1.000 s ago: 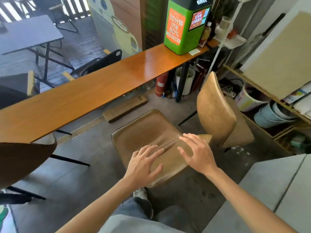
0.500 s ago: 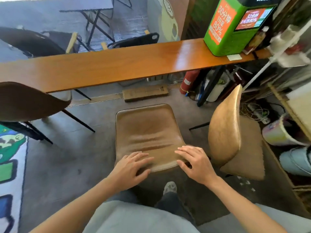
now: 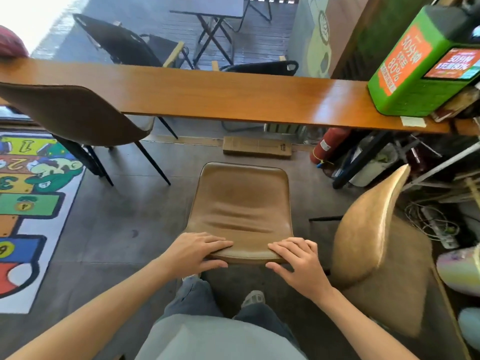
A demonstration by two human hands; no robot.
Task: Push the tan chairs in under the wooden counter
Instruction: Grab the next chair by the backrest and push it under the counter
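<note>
A tan chair stands in front of me, facing the long wooden counter, a short gap away from its edge. My left hand grips the top of the chair's back on the left, fingers over the rim and thumb underneath. My right hand holds the same rim on the right. A second tan chair stands to the right, turned sideways, away from the counter. A darker brown chair at the left is partly tucked under the counter.
A green kiosk box sits on the counter's right end. Under it are a red fire extinguisher, a flat carton, cables and clutter. A colourful floor mat lies at the left. My legs and shoe are just behind the chair.
My view has swung left and squared up to the counter. Both hands slid from flat on the chair's back to gripping its top rim, and the chair now faces the counter straight on.
</note>
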